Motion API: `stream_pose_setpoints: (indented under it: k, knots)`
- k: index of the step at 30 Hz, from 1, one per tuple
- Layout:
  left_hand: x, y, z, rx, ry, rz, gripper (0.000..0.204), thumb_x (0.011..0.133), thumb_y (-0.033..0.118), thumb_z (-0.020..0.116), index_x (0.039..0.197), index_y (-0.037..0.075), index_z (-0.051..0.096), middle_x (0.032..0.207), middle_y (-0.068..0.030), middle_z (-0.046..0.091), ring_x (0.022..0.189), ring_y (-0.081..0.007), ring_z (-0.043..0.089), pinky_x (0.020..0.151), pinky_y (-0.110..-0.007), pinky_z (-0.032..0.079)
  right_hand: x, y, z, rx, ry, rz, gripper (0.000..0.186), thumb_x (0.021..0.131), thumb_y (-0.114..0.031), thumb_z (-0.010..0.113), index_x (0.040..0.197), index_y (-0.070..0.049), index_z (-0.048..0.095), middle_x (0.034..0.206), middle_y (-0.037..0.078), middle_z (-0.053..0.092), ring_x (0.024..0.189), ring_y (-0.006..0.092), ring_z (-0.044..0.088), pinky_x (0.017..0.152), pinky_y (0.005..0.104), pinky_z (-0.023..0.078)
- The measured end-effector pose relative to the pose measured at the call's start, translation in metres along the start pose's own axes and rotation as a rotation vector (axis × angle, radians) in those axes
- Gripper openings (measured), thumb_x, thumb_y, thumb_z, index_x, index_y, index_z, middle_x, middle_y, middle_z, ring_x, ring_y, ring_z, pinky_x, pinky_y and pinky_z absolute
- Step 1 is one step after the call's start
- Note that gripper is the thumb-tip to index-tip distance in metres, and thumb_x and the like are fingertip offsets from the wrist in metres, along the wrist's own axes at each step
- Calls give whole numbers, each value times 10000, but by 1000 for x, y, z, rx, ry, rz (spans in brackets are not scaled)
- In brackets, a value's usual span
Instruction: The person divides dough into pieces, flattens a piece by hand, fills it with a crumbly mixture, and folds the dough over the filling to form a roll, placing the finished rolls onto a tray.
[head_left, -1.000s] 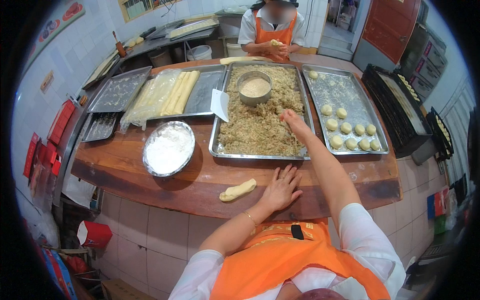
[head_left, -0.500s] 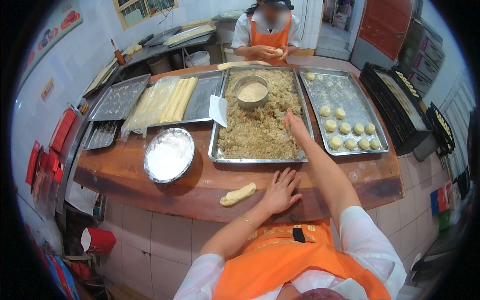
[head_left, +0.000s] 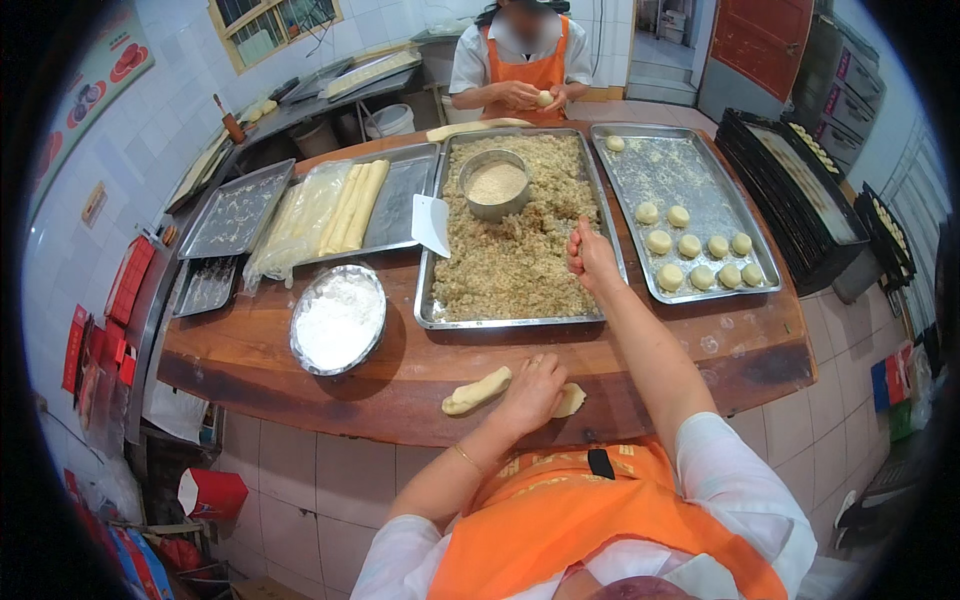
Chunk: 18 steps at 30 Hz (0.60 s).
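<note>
My left hand (head_left: 533, 395) is closed at the table's near edge on a small flattened piece of dough (head_left: 571, 400), which sticks out to the right of it. Just left of that hand lies a short, lumpy roll of dough (head_left: 476, 391). My right hand (head_left: 594, 258) is over the right side of a large metal tray (head_left: 512, 324) full of crumbly brownish filling (head_left: 520, 270). Its fingers are curled together, and whatever they may hold is hidden. A round metal tin (head_left: 497, 186) of pale crumbs stands in the filling. A white scraper (head_left: 431, 226) leans on the tray's left rim.
Left of the filling are a bowl of white flour (head_left: 338, 318) and long dough strips (head_left: 358, 205) on a tray. At right, a tray (head_left: 668, 155) carries several round dough balls. Across the table, a co-worker (head_left: 525, 70) in an orange apron handles a dough ball. Dark trays (head_left: 790, 205) are stacked beyond.
My left hand has gone from lying flat on the table to closing on the flattened dough, now visible beside it. My right hand's fingers have curled in and turned up over the filling.
</note>
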<state>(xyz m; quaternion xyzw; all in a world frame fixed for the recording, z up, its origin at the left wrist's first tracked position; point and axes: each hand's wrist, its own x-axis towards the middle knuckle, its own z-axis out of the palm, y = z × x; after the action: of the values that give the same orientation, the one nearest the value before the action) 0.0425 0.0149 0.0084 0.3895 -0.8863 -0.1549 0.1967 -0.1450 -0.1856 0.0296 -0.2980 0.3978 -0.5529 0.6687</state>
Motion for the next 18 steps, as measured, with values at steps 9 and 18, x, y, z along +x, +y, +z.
stream_pose_setpoints:
  k: [9, 18]
  knots:
    - [3, -9, 5, -1880, 60, -445, 164, 945, 102, 558, 1088, 48, 499, 1148, -178, 666, 1030, -303, 689, 898, -420, 561, -17, -13, 14, -276, -141, -179, 365, 1075, -430, 456, 1082, -93, 596, 835, 29, 590, 746, 132, 574, 741, 264, 458]
    - [45, -29, -12, -2019, 370, -555, 308, 998, 174, 636, 1219, -32, 579, 1154, -183, 678, 1046, -294, 688, 885, -393, 592, -12, -12, 2, 129, -68, 4, 386, 1064, -453, 470, 889, -115, 536, 747, 9, 524, 534, 93, 427, 436, 264, 277]
